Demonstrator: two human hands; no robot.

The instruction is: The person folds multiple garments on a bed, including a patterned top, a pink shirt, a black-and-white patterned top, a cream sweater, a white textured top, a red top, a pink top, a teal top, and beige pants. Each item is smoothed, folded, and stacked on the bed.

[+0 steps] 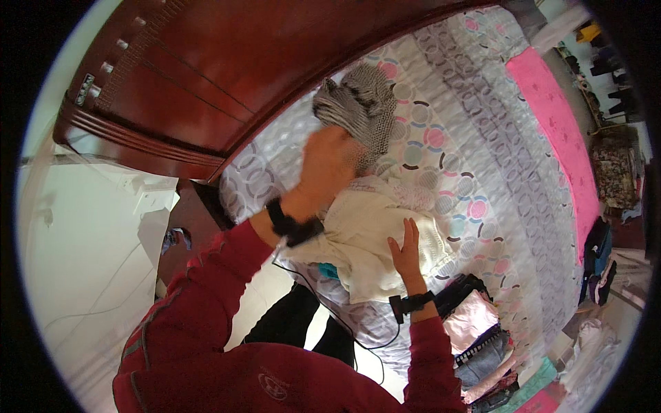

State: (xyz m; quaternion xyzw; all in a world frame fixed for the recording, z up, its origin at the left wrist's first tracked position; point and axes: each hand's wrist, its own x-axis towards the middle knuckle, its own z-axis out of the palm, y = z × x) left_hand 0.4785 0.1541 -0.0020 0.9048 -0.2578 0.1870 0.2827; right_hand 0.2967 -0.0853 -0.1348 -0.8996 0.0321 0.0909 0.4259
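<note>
A cream knit garment (369, 232) lies spread out with wrinkles at the near side of the bed. My right hand (407, 255) rests on it, palm down with fingers apart. Blurred by motion, my left hand (330, 165) is above the garment's far left part, at the near end of a crumpled grey knit garment (364, 106). Whether its fingers grip any cloth cannot be made out. A pale pink lacy cloth (413, 196) shows beyond the cream garment, and a bit of teal cloth (328, 270) peeks out under its near left edge.
A dark red wooden headboard (248, 57) borders the bed's left side. Folded clothes (480, 356) lie in a row at the lower right. A pink cloth (557, 139) runs along the far edge of the patterned bedspread (496, 170). A black cable (335, 310) joins both wristbands.
</note>
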